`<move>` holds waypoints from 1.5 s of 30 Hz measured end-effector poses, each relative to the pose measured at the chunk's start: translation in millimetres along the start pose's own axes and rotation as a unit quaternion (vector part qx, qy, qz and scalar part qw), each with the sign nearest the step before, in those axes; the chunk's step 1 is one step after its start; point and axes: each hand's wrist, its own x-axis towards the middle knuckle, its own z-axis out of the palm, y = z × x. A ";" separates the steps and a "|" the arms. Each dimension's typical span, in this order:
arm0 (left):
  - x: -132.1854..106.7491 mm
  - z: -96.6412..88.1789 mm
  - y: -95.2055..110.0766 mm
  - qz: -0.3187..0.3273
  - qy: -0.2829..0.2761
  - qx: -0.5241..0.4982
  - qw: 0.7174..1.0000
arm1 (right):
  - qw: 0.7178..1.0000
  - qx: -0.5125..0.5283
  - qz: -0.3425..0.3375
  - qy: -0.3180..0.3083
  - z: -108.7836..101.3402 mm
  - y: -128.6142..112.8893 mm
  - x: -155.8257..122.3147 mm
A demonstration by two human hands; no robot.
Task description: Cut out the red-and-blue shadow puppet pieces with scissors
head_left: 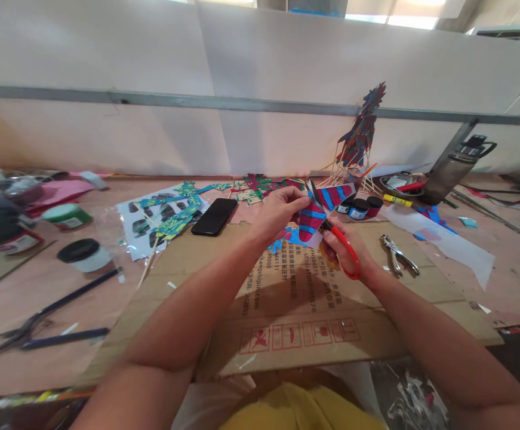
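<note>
My left hand (281, 210) pinches a painted piece (320, 210) with red and blue stripes, holding it up over the flattened cardboard sheet (295, 310). My right hand (347, 251) is closed round red-handled scissors (345, 249), whose blades meet the lower edge of the striped piece. Both hands hover above the middle of the cardboard.
A black phone (215, 216) lies at the cardboard's far left corner beside painted cut-outs (170, 215). A metal hole punch (397, 255) lies to the right. Small paint jars (359, 208), a finished figure on sticks (358, 134), a flask (454, 168), tubs (83, 254) and long blue scissors (45, 325) surround.
</note>
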 end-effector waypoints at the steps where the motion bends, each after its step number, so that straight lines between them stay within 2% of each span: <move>1: 0.1 -0.2 -0.2 0.000 0.000 0.000 1.000 | 1.000 0.000 0.002 0.001 0.1 0.0 -0.1; 6: 0.4 -0.8 -1.2 -0.002 -0.007 -0.007 1.000 | 1.000 0.013 0.016 0.006 2.4 -1.2 -2.4; 10: 1.8 -0.4 -5.8 -0.028 -0.004 -0.028 0.999 | 0.999 0.012 0.029 0.014 4.7 0.0 -4.8; 17: 8.5 0.5 -28.4 -0.111 -0.014 -0.081 0.990 | 0.989 0.050 0.133 0.047 10.0 6.6 -12.8; 20: 12.5 1.8 -45.9 -0.147 -0.003 -0.085 0.985 | 0.977 0.098 0.180 0.065 13.0 10.8 -18.5; 25: 16.4 4.2 -72.2 -0.248 0.023 -0.086 0.965 | 0.940 0.163 0.286 0.085 15.1 19.5 -21.0; 33: 16.2 0.3 -76.9 -0.287 -0.003 -0.090 0.954 | 0.925 0.199 0.317 0.057 9.2 29.6 -15.5; 37: 17.8 -1.3 -79.6 -0.282 -0.005 -0.086 0.955 | 0.928 0.181 0.324 0.034 8.1 33.0 -17.2; 40: 16.8 -3.1 -78.3 -0.252 -0.007 -0.092 0.963 | 0.934 0.174 0.312 0.031 7.8 31.9 -18.2; 42: 15.8 -5.2 -75.3 -0.214 -0.017 -0.102 0.971 | 0.944 0.175 0.276 0.041 5.9 30.4 -17.0; 45: 15.5 -8.8 -70.5 -0.133 -0.069 -0.115 0.982 | 0.965 0.174 0.173 0.094 -0.5 31.2 -11.4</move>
